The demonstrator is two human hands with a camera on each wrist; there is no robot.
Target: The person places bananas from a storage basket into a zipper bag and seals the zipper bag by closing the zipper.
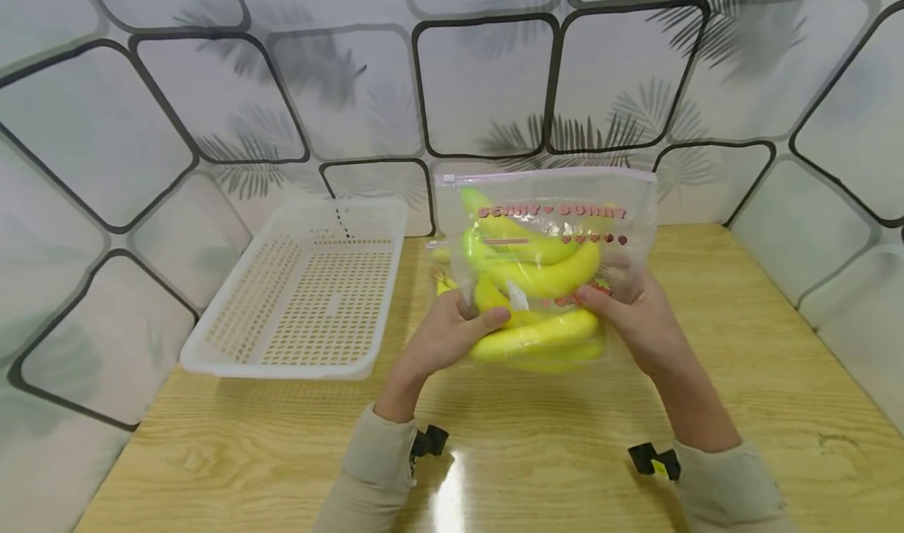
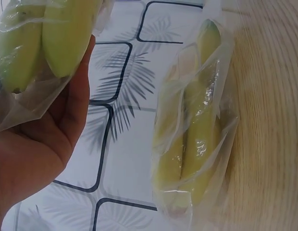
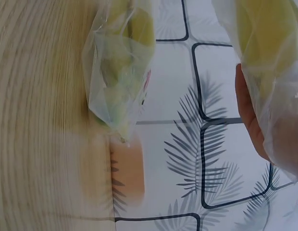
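Note:
A clear zip bag of yellow bananas [image 1: 544, 270], printed with pink lettering, is held up over the table by both hands. My left hand [image 1: 448, 333] grips its lower left side, thumb across the front and fingers behind. On the opposite side, my right hand [image 1: 646, 321] holds it the same way, its thumb near the middle banana. The bag's zip edge, with a white slider at the left end, points up. Behind it lies a second clear bag of bananas [image 2: 199, 125] on the table, mostly hidden in the head view but plain in both wrist views.
To the left stands a white plastic basket [image 1: 384, 290] with a perforated bottom. The wood-grain table [image 1: 233, 454] extends around the hands. Patterned cloth panels [image 1: 487, 85] rise at the back and both sides.

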